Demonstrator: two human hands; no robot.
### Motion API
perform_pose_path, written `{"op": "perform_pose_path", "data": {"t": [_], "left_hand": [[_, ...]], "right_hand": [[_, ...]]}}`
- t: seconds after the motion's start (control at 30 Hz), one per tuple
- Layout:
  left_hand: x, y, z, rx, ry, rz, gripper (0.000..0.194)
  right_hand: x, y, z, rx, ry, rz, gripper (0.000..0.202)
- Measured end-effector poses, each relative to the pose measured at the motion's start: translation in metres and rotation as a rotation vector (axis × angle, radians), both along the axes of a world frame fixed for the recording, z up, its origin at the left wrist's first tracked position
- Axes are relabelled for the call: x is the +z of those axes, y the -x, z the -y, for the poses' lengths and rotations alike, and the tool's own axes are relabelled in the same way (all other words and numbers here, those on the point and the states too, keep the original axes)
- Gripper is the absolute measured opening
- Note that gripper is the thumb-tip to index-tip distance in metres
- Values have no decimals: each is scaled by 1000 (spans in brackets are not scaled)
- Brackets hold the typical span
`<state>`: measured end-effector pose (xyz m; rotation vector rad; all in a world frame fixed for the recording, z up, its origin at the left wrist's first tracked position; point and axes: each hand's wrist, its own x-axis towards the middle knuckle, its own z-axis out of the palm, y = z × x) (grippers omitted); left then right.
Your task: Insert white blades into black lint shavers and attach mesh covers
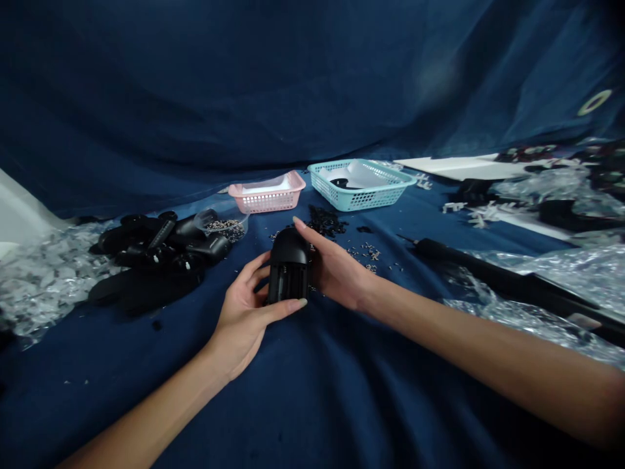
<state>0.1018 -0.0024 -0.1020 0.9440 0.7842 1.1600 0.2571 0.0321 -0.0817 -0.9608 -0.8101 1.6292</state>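
Observation:
A black rounded housing (pixel 289 264) with an open, slotted face is held upright over the blue cloth at the middle of the view. My left hand (pixel 247 316) grips its left side and lower edge, the thumb lying across the bottom front. Against its right side and top rests my right hand (pixel 336 267), thumb pointing up; its other fingers are hidden behind the housing. Just beyond are a pile of small black parts (pixel 325 221) and scattered small screws (pixel 368 253).
A pink basket (pixel 268 200) and a light blue basket (pixel 364 198) stand at the back. Black parts (pixel 161 247), a clear tub of screws (pixel 224 228) and bubble wrap (pixel 43 280) lie left. A long black tool (pixel 488 277) lies right beside plastic wrap.

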Motion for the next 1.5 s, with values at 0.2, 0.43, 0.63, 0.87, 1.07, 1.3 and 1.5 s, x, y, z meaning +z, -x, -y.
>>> {"op": "perform_pose_path", "data": {"t": [0.2, 0.43, 0.63, 0.87, 1.07, 1.3, 1.5], "left_hand": [[-2, -2, 1, -8, -43, -84, 88], [-5, -3, 4, 86, -134, -249, 83], [-5, -1, 7, 163, -145, -236, 78], [1, -4, 14, 113, -169, -125, 66], [-5, -3, 10, 92, -231, -125, 72], [-7, -4, 8, 112, -233, -109, 60], [7, 2, 7, 137, -67, -110, 58]], "right_hand": [[-3, 2, 1, -82, -47, 1, 37], [-11, 16, 5, -158, -120, -111, 50], [-22, 17, 3, -111, -81, -167, 41], [-31, 13, 1, -35, 5, -162, 46], [-35, 9, 3, 25, -3, -134, 56], [-36, 10, 3, 8, -19, -148, 52], [-38, 9, 1, 16, -10, -126, 51]]}}
